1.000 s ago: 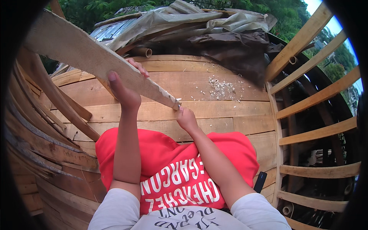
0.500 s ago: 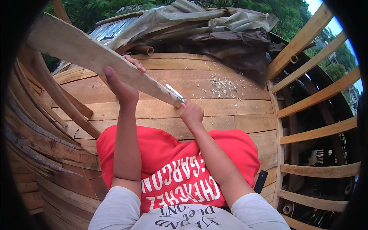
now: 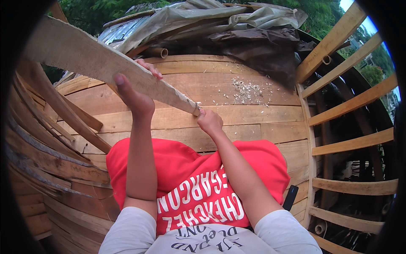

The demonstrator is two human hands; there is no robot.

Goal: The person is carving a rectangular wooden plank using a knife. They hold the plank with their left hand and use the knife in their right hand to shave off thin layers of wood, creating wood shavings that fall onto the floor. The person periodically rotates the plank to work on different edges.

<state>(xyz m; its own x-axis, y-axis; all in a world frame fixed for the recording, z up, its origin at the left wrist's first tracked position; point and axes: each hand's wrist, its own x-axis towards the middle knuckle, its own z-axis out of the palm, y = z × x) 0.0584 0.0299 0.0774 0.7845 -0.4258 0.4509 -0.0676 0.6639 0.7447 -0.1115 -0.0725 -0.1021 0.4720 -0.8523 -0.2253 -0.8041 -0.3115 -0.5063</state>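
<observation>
A long pale wooden board [image 3: 91, 59] slants from the upper left down to the middle of the view. My left hand [image 3: 139, 99] grips it, thumb against the near face and fingertips showing over the far edge. Close by the board's lower right end, my right hand [image 3: 210, 120] is closed in a fist around a knife's handle. The blade barely shows now, hidden by the hand and the board end. Along the upper edge near that end, the wood looks freshly cut and rough.
Pale wood shavings [image 3: 247, 91] are scattered on the plank floor [image 3: 177, 120]. A slatted wooden railing [image 3: 353, 148] runs along the right. Stacked planks and curved boards [image 3: 50, 165] crowd the left. Crumpled tarps [image 3: 258, 46] lie at the back, beside a bamboo tube [image 3: 160, 52]. A small dark device [image 3: 289, 197] is by my right knee.
Half a second ago the bright knife blade lay visible along the board's upper edge; now it has turned or slid out of sight at the end. The board has shifted slightly left.
</observation>
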